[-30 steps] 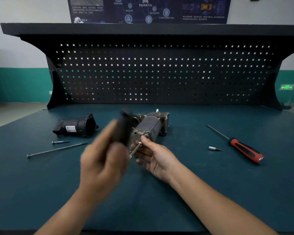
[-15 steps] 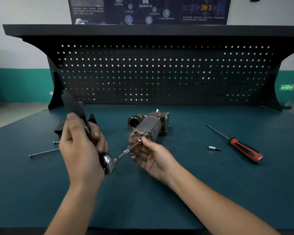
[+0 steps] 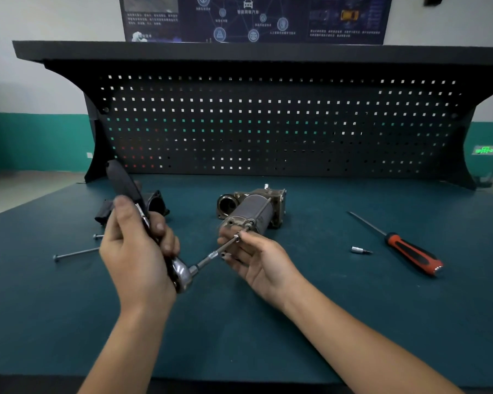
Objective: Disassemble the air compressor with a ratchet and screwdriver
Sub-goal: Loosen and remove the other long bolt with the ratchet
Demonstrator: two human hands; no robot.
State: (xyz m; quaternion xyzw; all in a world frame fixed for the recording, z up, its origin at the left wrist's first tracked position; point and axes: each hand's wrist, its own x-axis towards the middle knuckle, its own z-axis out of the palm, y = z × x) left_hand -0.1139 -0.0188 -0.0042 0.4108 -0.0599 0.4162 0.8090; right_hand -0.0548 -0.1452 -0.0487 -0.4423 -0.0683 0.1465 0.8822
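The grey metal air compressor (image 3: 254, 209) lies mid-table, its round end toward me. My left hand (image 3: 137, 251) grips the black-handled ratchet (image 3: 125, 186), handle tilted up and away, chrome head low by my wrist. Its thin extension (image 3: 215, 253) runs up right to a long bolt head at the compressor's near end. My right hand (image 3: 256, 260) sits just below that end, thumb and fingers pinching the extension tip at the bolt. A red-and-black screwdriver (image 3: 410, 253) lies at the right.
A removed black cover (image 3: 154, 201) lies behind my left hand. One long bolt (image 3: 74, 253) and a short screw (image 3: 98, 236) lie at the left. A small silver bit (image 3: 359, 250) lies near the screwdriver. A black pegboard (image 3: 268, 123) backs the green table (image 3: 239, 336).
My left hand swung the ratchet handle from in front of the compressor out to the left and up. My right hand stayed at the bolt end. The compressor did not move.
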